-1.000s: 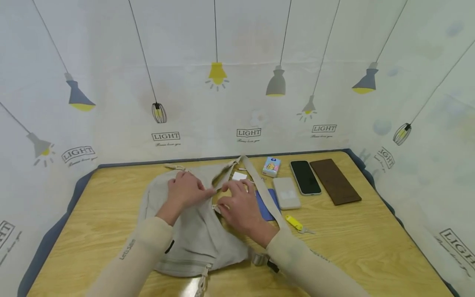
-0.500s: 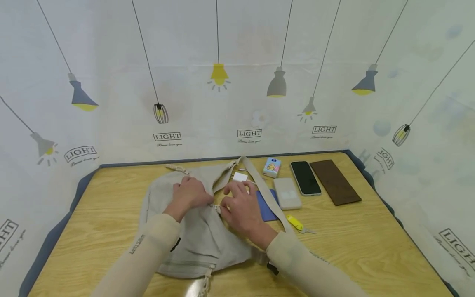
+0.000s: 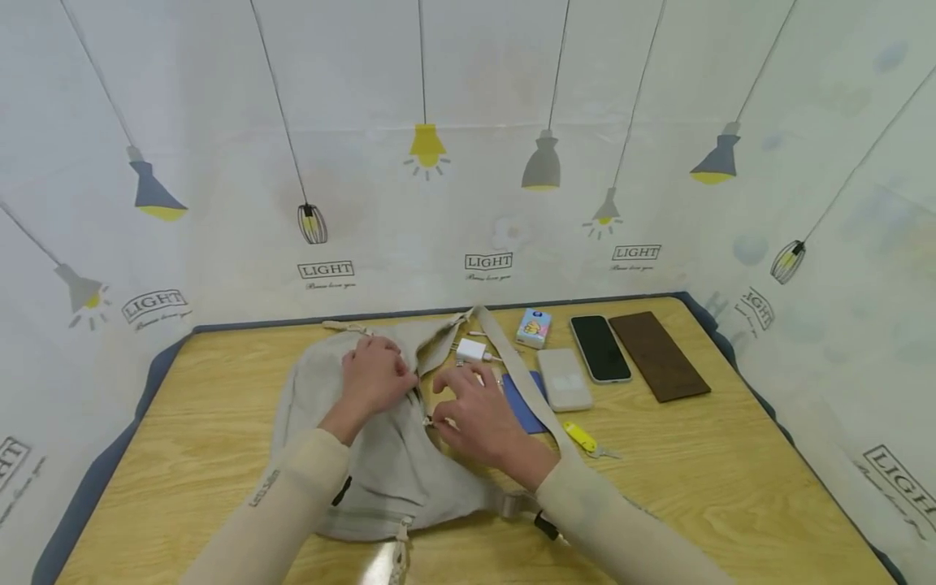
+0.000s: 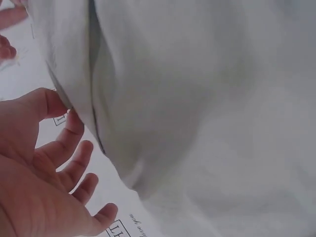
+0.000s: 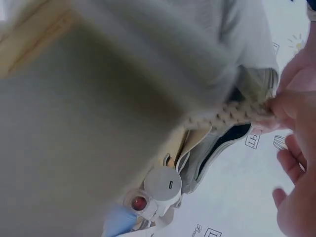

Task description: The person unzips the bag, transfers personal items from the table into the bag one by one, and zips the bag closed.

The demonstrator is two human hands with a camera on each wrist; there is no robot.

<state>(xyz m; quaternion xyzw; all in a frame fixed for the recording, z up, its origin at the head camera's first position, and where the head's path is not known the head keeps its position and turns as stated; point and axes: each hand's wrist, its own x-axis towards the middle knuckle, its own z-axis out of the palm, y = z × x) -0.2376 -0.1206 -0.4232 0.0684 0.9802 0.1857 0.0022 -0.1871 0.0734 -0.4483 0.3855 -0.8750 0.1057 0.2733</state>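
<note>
A light grey fabric bag [image 3: 373, 479] lies flat on the table with its strap looped to the right. My left hand [image 3: 374, 375] rests over its upper part; in the left wrist view thumb and index finger pinch the bag's edge, other fingers spread. At the side zipper, my right hand [image 3: 475, 414] pinches a braided cord zipper pull [image 5: 234, 114] between thumb and finger. Above the pull a stretch of dark zipper opening shows, and in the right wrist view the dark inside is visible. A white charger plug [image 3: 471, 350] lies just beyond the right hand.
Right of the bag lie a blue card-like item [image 3: 523, 403] under the strap [image 3: 515, 366], a pale rounded block [image 3: 564, 379], a tissue pack [image 3: 534, 327], a phone [image 3: 600, 349], a brown wallet [image 3: 660, 356] and a key with yellow tag [image 3: 580, 436]. A printed curtain surrounds the table.
My right hand has drawn the zipper pull slightly toward me along the bag's side, and more of the charger shows. The left hand stays at the bag's edge, shifted slightly.
</note>
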